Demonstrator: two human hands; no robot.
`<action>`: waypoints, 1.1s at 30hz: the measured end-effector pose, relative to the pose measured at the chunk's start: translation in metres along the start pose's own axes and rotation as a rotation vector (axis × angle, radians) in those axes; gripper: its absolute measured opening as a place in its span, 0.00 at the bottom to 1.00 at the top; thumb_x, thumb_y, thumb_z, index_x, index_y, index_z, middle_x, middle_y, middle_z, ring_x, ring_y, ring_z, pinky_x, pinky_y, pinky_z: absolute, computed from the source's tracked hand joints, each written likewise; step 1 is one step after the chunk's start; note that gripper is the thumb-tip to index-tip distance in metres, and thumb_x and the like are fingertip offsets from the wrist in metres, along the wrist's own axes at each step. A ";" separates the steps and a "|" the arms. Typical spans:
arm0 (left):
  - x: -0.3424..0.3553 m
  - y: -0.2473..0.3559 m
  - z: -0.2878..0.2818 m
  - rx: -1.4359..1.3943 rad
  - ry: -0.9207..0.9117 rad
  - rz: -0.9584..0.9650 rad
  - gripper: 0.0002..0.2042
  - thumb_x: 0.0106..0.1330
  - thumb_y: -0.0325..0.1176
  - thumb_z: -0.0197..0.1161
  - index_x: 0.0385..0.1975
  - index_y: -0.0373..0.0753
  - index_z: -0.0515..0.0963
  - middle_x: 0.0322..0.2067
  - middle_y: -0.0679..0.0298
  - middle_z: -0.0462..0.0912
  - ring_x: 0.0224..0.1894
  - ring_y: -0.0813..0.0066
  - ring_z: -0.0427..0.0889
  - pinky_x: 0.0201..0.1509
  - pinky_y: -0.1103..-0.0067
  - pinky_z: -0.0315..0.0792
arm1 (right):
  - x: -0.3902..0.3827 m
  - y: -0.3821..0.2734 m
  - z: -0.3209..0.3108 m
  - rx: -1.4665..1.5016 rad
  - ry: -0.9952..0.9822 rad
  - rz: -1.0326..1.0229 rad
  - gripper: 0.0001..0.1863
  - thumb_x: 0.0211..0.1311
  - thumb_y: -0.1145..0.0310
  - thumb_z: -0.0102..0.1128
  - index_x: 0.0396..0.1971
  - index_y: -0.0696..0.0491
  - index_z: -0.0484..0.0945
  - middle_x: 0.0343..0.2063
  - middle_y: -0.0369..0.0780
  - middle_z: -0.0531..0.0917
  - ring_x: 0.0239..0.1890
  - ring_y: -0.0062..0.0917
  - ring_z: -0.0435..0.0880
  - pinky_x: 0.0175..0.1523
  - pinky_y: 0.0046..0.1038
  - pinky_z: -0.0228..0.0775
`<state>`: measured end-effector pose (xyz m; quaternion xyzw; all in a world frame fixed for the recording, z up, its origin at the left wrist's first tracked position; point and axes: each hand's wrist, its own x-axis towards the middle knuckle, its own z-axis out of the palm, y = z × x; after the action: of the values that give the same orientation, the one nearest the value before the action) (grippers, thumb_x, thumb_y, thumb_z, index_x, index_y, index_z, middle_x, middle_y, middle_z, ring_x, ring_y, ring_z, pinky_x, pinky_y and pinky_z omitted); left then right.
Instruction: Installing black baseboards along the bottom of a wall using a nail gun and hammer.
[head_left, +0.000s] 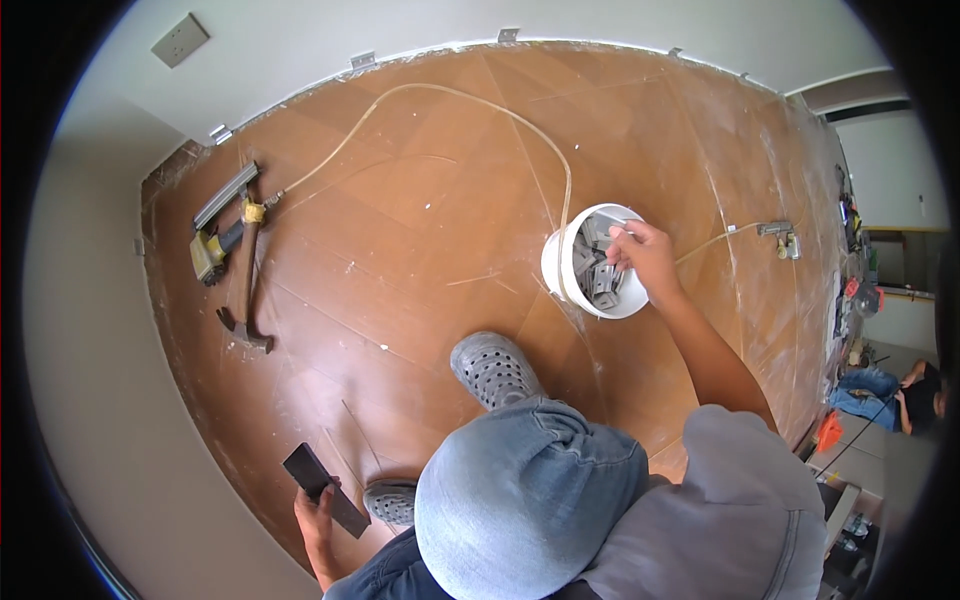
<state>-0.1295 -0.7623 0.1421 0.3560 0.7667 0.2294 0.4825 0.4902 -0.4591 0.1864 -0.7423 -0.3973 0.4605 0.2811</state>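
My left hand [316,515], low at the left, is closed around a flat, dark rectangular block [326,489]. Over the rim of a white bucket [635,300], my right hand [645,258] has its fingers pinched together, with what looks like a thin grey metal clip [612,224] at their tips. Many loose grey metal clips [603,282] lie inside the bucket, partly hidden by the hand. My grey perforated clogs [490,368] stand on the brown floor between the two hands.
A yellow-and-grey nail gun [210,255] lies at the left, beside a claw hammer [248,270]. Its air hose [425,87] arcs over the floor to the bucket. Another air tool [778,232] lies right. Metal clips [362,60] line the wall base. A person [890,398] sits far right.
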 end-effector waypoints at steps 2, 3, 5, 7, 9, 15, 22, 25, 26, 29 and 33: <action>0.002 0.016 0.003 -0.096 -0.038 -0.074 0.06 0.69 0.27 0.64 0.39 0.31 0.84 0.36 0.61 0.89 0.39 0.75 0.85 0.49 0.77 0.78 | -0.017 -0.023 0.004 0.137 -0.031 -0.040 0.11 0.69 0.68 0.60 0.44 0.59 0.83 0.32 0.39 0.87 0.33 0.21 0.85 0.38 0.23 0.76; 0.005 0.025 0.005 -0.108 -0.053 -0.098 0.06 0.68 0.28 0.65 0.38 0.32 0.83 0.33 0.66 0.86 0.37 0.79 0.81 0.45 0.79 0.76 | -0.023 -0.035 0.010 0.305 -0.075 -0.087 0.12 0.69 0.69 0.60 0.45 0.60 0.82 0.33 0.39 0.87 0.34 0.22 0.85 0.39 0.24 0.76; 0.014 0.042 0.006 0.002 -0.084 -0.039 0.07 0.68 0.29 0.66 0.38 0.32 0.83 0.29 0.70 0.81 0.34 0.81 0.76 0.41 0.79 0.74 | -0.029 -0.058 0.029 0.270 -0.227 -0.193 0.16 0.71 0.66 0.56 0.51 0.61 0.79 0.40 0.44 0.87 0.42 0.25 0.86 0.41 0.27 0.77; 0.023 0.058 0.012 -0.039 -0.126 -0.017 0.09 0.68 0.33 0.67 0.38 0.32 0.82 0.26 0.72 0.78 0.33 0.81 0.74 0.40 0.78 0.73 | -0.034 -0.077 0.053 0.466 -0.455 -0.363 0.18 0.73 0.64 0.50 0.51 0.63 0.79 0.46 0.47 0.84 0.45 0.29 0.85 0.43 0.31 0.80; 0.028 0.075 0.017 -0.093 -0.103 0.068 0.11 0.67 0.35 0.68 0.38 0.32 0.82 0.27 0.70 0.80 0.33 0.80 0.75 0.40 0.77 0.73 | -0.035 -0.093 0.084 0.280 -0.545 -0.442 0.16 0.74 0.67 0.48 0.50 0.63 0.78 0.45 0.45 0.83 0.45 0.28 0.84 0.43 0.32 0.82; 0.029 0.136 0.012 0.232 -0.115 0.173 0.17 0.65 0.43 0.71 0.39 0.33 0.81 0.26 0.49 0.82 0.28 0.64 0.81 0.36 0.69 0.75 | -0.056 -0.119 0.212 0.281 -0.730 -0.424 0.13 0.66 0.85 0.54 0.49 0.59 0.74 0.43 0.42 0.83 0.40 0.20 0.83 0.41 0.22 0.80; 0.022 0.154 0.026 0.289 0.063 0.395 0.12 0.66 0.33 0.70 0.41 0.31 0.80 0.34 0.50 0.83 0.34 0.51 0.83 0.39 0.66 0.76 | -0.100 -0.129 0.302 -0.012 -0.851 -0.668 0.16 0.57 0.82 0.60 0.45 0.56 0.73 0.33 0.42 0.83 0.36 0.25 0.85 0.43 0.27 0.77; 0.020 0.150 0.029 0.220 0.113 0.480 0.11 0.66 0.31 0.69 0.42 0.31 0.79 0.37 0.52 0.83 0.35 0.52 0.84 0.39 0.67 0.77 | -0.114 -0.128 0.320 -0.044 -0.939 -0.797 0.16 0.57 0.83 0.58 0.45 0.53 0.77 0.33 0.42 0.82 0.36 0.30 0.85 0.44 0.27 0.77; 0.017 0.148 0.028 0.200 0.115 0.469 0.07 0.67 0.28 0.66 0.40 0.33 0.78 0.39 0.54 0.82 0.39 0.50 0.82 0.42 0.66 0.76 | -0.119 -0.128 0.323 -0.014 -0.946 -0.819 0.17 0.58 0.83 0.58 0.48 0.53 0.77 0.34 0.42 0.83 0.35 0.29 0.84 0.43 0.27 0.77; 0.015 0.144 0.026 0.214 0.132 0.516 0.07 0.66 0.26 0.66 0.41 0.35 0.78 0.38 0.54 0.82 0.38 0.50 0.83 0.41 0.65 0.77 | -0.127 -0.129 0.327 0.023 -0.988 -0.751 0.19 0.58 0.83 0.58 0.49 0.53 0.78 0.34 0.41 0.83 0.34 0.27 0.84 0.41 0.27 0.76; 0.015 0.139 0.024 0.234 0.095 0.537 0.09 0.65 0.23 0.67 0.43 0.33 0.78 0.40 0.54 0.84 0.39 0.54 0.85 0.43 0.67 0.78 | -0.131 -0.134 0.325 -0.107 -1.002 -0.810 0.13 0.59 0.80 0.62 0.44 0.54 0.82 0.34 0.40 0.85 0.33 0.25 0.84 0.40 0.27 0.76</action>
<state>-0.0666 -0.6616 0.2200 0.5882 0.6881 0.2751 0.3237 0.1171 -0.4835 0.2162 -0.2418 -0.7516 0.5881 0.1757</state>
